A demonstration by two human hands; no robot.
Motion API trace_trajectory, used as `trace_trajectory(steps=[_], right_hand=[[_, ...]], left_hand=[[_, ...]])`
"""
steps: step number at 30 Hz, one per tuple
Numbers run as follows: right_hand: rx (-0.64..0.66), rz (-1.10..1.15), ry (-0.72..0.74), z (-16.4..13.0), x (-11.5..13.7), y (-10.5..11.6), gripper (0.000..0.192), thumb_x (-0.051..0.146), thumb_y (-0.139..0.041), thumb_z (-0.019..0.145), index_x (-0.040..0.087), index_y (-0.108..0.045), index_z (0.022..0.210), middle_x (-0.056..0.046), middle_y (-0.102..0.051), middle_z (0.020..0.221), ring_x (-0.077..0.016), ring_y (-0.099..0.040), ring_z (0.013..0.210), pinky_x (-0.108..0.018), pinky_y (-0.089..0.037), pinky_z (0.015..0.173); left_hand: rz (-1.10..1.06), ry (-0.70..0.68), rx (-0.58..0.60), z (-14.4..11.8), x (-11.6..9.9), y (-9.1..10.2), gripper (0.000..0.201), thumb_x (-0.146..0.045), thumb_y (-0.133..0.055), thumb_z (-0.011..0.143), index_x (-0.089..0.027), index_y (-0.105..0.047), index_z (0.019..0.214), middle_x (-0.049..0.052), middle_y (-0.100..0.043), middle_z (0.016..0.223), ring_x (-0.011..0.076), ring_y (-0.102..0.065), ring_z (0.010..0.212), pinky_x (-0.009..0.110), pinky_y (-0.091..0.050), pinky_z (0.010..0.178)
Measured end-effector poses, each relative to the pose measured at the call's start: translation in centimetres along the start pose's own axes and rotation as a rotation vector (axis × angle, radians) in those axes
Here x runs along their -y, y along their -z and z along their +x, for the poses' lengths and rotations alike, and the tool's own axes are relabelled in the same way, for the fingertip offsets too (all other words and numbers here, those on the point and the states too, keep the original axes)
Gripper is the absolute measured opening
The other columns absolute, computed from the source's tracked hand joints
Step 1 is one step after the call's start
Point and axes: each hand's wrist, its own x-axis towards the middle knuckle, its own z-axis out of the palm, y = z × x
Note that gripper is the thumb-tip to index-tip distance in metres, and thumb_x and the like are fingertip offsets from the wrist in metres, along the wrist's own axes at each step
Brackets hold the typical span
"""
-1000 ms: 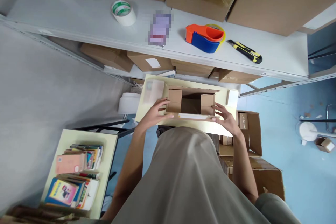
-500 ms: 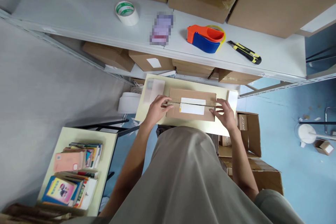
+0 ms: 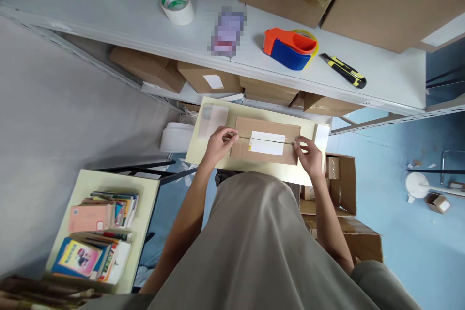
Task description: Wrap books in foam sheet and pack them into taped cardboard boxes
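Note:
A flat brown cardboard box (image 3: pixel 266 159) lies on a small pale-yellow table (image 3: pixel 250 169) before me. A white label (image 3: pixel 267 148) sits on its top, crossed by a thin dark seam running from end to end. My left hand (image 3: pixel 220 144) pinches at the left end of that seam, thumb and fingertips close together. At the right end, my right hand (image 3: pixel 310 155) grips the box's edge by the seam, fingers bent and thumb against them. Both hands touch the box; the exact hold under the fingertips is too small to make out.
On the grey shelf (image 3: pixel 138 24) above are a tape roll (image 3: pixel 181 13), a blurred phone-like object (image 3: pixel 227 33), an orange-blue tape dispenser (image 3: pixel 290 51) and a box cutter (image 3: pixel 345 71). Books (image 3: pixel 82 256) stand on a side table at left. Open cartons (image 3: pixel 343 184) sit at right.
Thumbs and fingers of both hands have drawn closer together at the seam's ends. My right thumb has moved off the box top toward its edge. The view has shifted slightly.

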Motion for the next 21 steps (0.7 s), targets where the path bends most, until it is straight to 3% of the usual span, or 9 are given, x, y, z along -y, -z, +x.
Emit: trace_trajectory(steps=[5, 10, 13, 21], right_hand=[[0.001, 0.033, -0.033, -0.2, 0.1, -0.1, 0.059, 0.079, -0.07, 0.101, 0.026, -0.08, 0.127, -0.017, -0.078, 0.149, -0.0356, -0.085, 0.111, -0.046, -0.073, 0.078], [-0.018, 0.091, -0.036, 0.3, -0.2, -0.2, 0.052, 0.073, -0.072, 0.101, 0.025, -0.082, 0.119, -0.016, -0.081, 0.143, -0.0351, -0.082, 0.118, -0.055, -0.071, 0.102], [-0.007, 0.097, -0.039, 0.8, -0.3, -0.3, 0.049, 0.071, -0.072, 0.101, 0.025, -0.081, 0.117, -0.016, -0.083, 0.14, -0.0352, -0.081, 0.121, -0.057, -0.069, 0.109], [-0.014, 0.095, -0.084, 1.4, -0.8, -0.4, 0.055, 0.076, -0.076, 0.095, 0.025, -0.081, 0.114, -0.016, -0.081, 0.143, -0.0329, -0.083, 0.106, -0.053, -0.072, 0.092]], left_hand=[[-0.038, 0.03, 0.004, 0.1, 0.3, 0.0, 0.039, -0.058, -0.075, 0.096, -0.023, -0.079, 0.111, 0.01, -0.078, 0.123, 0.0199, -0.077, 0.094, 0.035, -0.067, 0.089], [-0.041, 0.035, 0.034, 0.3, 0.4, 0.4, 0.036, -0.054, -0.073, 0.097, -0.023, -0.08, 0.114, 0.01, -0.078, 0.127, 0.0205, -0.077, 0.098, 0.037, -0.067, 0.093], [-0.043, 0.047, 0.05, 0.6, 0.5, 0.6, 0.035, -0.051, -0.073, 0.096, -0.023, -0.081, 0.114, 0.01, -0.079, 0.127, 0.0211, -0.078, 0.099, 0.038, -0.067, 0.095], [-0.029, 0.039, 0.007, 1.2, 0.4, 0.1, 0.032, -0.05, -0.074, 0.093, -0.022, -0.081, 0.109, 0.011, -0.082, 0.122, 0.0221, -0.078, 0.095, 0.039, -0.067, 0.094]])
